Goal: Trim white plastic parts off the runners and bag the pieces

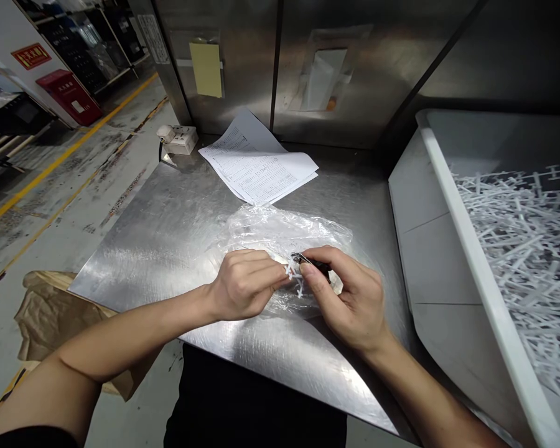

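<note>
Over the metal table [140, 230], my left hand [248, 283] is closed on a small white plastic piece [291, 270] with several short branches. My right hand [350, 292] is closed round a small dark cutting tool [318, 266], whose metal tip touches the white piece beside my left fingertips. Beneath both hands lies a crumpled clear plastic bag [280, 227]. Something pale shows by my right palm, too hidden to name.
Printed sheets [261, 162] lie behind the bag, near a power socket block [182, 140]. At the right stands a large grey bin [466, 249] of white plastic sprues [532, 261]. A brown paper bag [56, 317] is at lower left.
</note>
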Available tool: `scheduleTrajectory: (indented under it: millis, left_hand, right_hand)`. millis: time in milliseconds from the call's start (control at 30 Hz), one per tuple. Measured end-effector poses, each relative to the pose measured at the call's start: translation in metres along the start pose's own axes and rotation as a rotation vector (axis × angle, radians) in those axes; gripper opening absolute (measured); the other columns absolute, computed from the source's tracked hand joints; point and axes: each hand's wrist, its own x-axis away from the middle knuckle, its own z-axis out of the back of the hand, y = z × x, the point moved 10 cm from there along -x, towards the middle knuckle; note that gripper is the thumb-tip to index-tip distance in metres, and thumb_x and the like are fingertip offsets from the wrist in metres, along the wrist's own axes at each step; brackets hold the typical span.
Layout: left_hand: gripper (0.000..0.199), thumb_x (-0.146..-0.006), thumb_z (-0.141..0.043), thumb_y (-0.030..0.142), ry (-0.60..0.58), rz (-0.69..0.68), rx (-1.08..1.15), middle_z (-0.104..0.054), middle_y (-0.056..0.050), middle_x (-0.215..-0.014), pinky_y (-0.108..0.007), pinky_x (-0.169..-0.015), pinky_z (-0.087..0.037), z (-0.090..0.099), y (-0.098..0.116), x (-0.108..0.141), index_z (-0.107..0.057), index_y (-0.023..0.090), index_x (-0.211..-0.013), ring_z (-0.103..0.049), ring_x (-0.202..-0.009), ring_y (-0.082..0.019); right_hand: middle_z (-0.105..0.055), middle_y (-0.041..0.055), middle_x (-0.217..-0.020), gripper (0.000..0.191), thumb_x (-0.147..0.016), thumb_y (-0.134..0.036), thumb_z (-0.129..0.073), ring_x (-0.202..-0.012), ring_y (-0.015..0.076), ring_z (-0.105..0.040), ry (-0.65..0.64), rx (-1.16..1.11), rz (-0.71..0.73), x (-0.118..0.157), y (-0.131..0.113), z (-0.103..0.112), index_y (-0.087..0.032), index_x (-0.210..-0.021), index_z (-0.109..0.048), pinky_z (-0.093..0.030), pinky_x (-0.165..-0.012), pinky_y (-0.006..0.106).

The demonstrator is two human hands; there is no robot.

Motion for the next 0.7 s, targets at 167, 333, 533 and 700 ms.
scheduleTrajectory:
  millis: [167, 333, 533, 700]
  left_hand:
    - [0.018, -0.103, -0.058, 0.009, -0.005, -0.032, -0.023, -0.077, -0.003, -0.08, -0.031, -0.061, -0.044, 0.0, 0.002, 0.0, -0.068, 0.016, -0.089, -0.063, -0.066, -0.015]
    - [0.02, -0.101, -0.055, 0.007, -0.019, -0.041, -0.042, -0.075, -0.002, -0.078, -0.031, -0.061, -0.043, -0.002, 0.003, 0.001, -0.067, 0.016, -0.09, -0.06, -0.066, -0.015]
    - [0.027, -0.107, -0.057, 0.015, -0.029, -0.003, -0.052, -0.069, -0.002, -0.07, -0.03, -0.059, -0.041, -0.007, 0.001, 0.003, -0.064, 0.017, -0.081, -0.057, -0.062, -0.014]
    - [0.029, -0.108, -0.056, 0.02, -0.072, 0.087, -0.034, -0.064, -0.001, -0.067, -0.03, -0.06, -0.041, -0.013, -0.007, 0.005, -0.065, 0.016, -0.08, -0.055, -0.062, -0.014]
  right_hand:
    - [-0.074, 0.0001, -0.09, 0.007, -0.106, -0.016, -0.064, -0.072, 0.0132, -0.065, 0.003, 0.0, 0.009, 0.001, -0.003, 0.0, -0.021, -0.108, -0.069, -0.05, -0.067, 0.03]
    - [-0.074, 0.0004, -0.089, 0.007, -0.106, -0.017, -0.064, -0.071, 0.0134, -0.064, 0.009, -0.01, -0.003, 0.001, -0.002, 0.0, -0.021, -0.107, -0.07, -0.049, -0.066, 0.03]
    - [-0.075, -0.0004, -0.085, 0.01, -0.106, -0.023, -0.065, -0.069, 0.014, -0.064, -0.028, -0.056, -0.128, 0.001, 0.013, -0.005, -0.022, -0.1, -0.072, -0.047, -0.064, 0.029]
    - [-0.072, -0.0002, -0.081, 0.019, -0.104, -0.032, -0.064, -0.068, 0.0149, -0.061, -0.093, -0.125, -0.343, 0.005, 0.037, -0.016, -0.021, -0.091, -0.073, -0.044, -0.061, 0.03]
